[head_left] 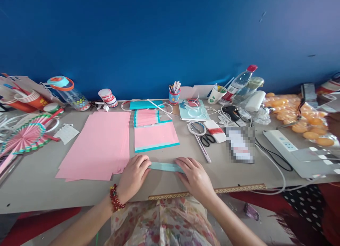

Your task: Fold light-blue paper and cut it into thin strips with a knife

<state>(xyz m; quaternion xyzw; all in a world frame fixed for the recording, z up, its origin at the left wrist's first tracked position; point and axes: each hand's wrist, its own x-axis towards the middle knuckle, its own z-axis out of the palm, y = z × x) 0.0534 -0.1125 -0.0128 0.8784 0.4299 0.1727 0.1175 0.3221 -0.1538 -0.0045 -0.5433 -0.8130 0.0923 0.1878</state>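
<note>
My left hand (pixel 134 175) and my right hand (pixel 195 177) both rest on the grey table (pixel 34 189), each pinching one end of a narrow folded strip of light blue paper (pixel 165 166) that lies flat between them near the front edge. A red bead bracelet (pixel 114 199) circles my left wrist. Just beyond the strip lies a pink sheet with a teal border (pixel 155 137), and behind that a pleated pink and teal piece (pixel 146 117).
A stack of large pink sheets (pixel 98 143) lies to the left, with a folded paper fan (pixel 23 136) further left. Scissors (pixel 207 139), a tape roll (pixel 196 127), a pen cup (pixel 174 95), bottles, cables and a bag of orange balls (pixel 300 118) crowd the right side.
</note>
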